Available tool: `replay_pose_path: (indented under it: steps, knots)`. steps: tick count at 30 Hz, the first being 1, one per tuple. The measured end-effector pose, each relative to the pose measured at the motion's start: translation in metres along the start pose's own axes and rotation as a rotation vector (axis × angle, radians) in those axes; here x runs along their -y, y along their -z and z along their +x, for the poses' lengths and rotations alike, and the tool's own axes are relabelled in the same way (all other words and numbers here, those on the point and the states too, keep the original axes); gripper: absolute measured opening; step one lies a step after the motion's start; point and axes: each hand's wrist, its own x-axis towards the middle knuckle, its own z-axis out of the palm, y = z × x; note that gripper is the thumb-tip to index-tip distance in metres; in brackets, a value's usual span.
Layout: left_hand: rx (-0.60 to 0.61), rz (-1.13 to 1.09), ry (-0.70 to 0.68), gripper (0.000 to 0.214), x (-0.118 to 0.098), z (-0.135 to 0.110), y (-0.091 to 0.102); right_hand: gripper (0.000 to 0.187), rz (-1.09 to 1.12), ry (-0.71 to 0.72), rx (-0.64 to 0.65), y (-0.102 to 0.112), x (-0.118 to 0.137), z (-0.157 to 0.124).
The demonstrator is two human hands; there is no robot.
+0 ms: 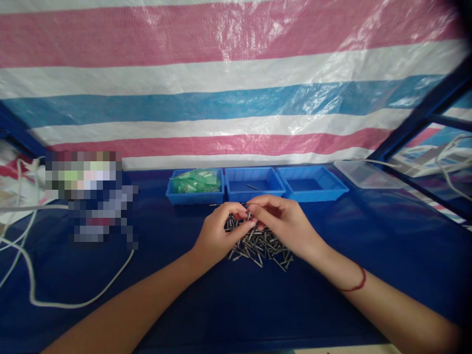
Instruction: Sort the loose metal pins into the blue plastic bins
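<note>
Taking the pile in front of me as the centre of the clock, with twelve pointing away from me, the table [258, 305] comes nearest, smooth and dark blue at six. My forearms reach in from about seven and five, and a thin red bracelet [357, 286] circles my right wrist just before four. A white cable [55, 305] loops across the table between eight and nine. The pile of thin metal pins [263, 246] lies loose, pointing every way, partly hidden behind my fingers. My left hand [221, 228] is over its nine o'clock side, my right hand [285, 223] over its three. The fingertips of both meet above its far edge, pinching one small metal piece [250, 215] between them.

Around half past nine, something on the table is too blurred to make out. Farther off, three blue trays stand in a row: the left tray [195, 198], toward half past ten, holds a green bag [195, 182]; the middle tray [254, 192], at twelve, has one thin pin lying in it; the right tray [313, 196] sits just past one. A clear plastic lid [368, 176] lies at two. Behind everything hangs a striped sheet [236, 108].
</note>
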Motion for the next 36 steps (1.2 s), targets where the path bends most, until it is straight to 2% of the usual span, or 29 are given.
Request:
replay_pose_path:
  steps: [2, 8, 14, 25, 32, 36]
  knots:
    - [-0.023, 0.003, 0.002, 0.010, -0.0009, -0.0001, 0.0012, 0.024, 0.081, -0.067, -0.016, -0.0002, 0.0006, 0.0014]
    - [-0.046, -0.001, 0.020, 0.014, 0.0003, 0.0022, 0.0030, 0.026, 0.236, -0.180, -0.012, -0.0010, 0.0030, 0.0004]
    - [-0.096, -0.004, 0.002, 0.010, 0.0021, 0.0026, 0.0032, 0.027, 0.288, -0.230, 0.028, -0.0042, 0.0007, -0.0039]
    - [-0.116, -0.026, -0.062, 0.006, 0.0033, 0.0016, 0.0040, 0.032, 0.389, -0.370, 0.108, -0.0095, 0.0040, -0.0057]
    - [-0.129, -0.019, -0.117, 0.010, 0.0056, 0.0020, 0.0046, 0.023, 0.491, -0.304, 0.085, -0.0063, 0.0076, -0.0042]
    - [-0.123, 0.010, -0.096, 0.010, 0.0048, 0.0029, 0.0054, 0.024, 0.553, -0.262, 0.056, -0.0053, 0.0082, -0.0049]
